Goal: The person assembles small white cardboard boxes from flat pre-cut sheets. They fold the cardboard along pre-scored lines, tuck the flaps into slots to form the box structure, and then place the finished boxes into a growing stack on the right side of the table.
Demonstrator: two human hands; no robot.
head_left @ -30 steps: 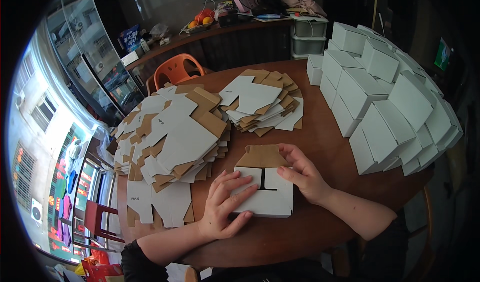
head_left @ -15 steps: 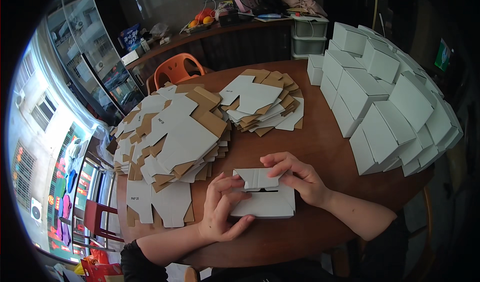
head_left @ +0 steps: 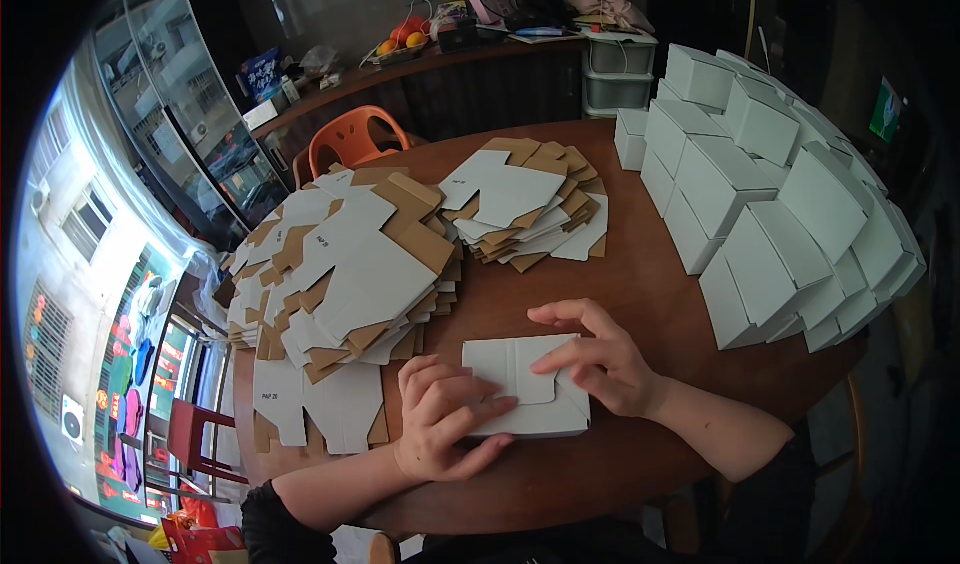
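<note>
A small white cardboard box [head_left: 555, 422] lies on the table in front of me, its tabbed flap [head_left: 525, 379] lying flat against the top. My left hand [head_left: 445, 419] holds the box at its left side, fingers bent over the top and thumb along the near edge. At the upper right of the flap, my right hand [head_left: 610, 369] touches it with a fingertip. The other fingers of that hand are spread, and nothing is gripped in them.
Flat unfolded cartons [head_left: 350, 254], white and brown, are heaped at the left; a smaller stack [head_left: 515, 194] lies beyond the box. Many folded white boxes [head_left: 720, 184] are piled at the right of the wooden table [head_left: 640, 294]. An orange chair [head_left: 355, 134] stands behind.
The flap has gone from raised and folded to flat, covering the dark slot in the box's top. My right fingers have loosened from the flap's edge; my left hand stays at the left side.
</note>
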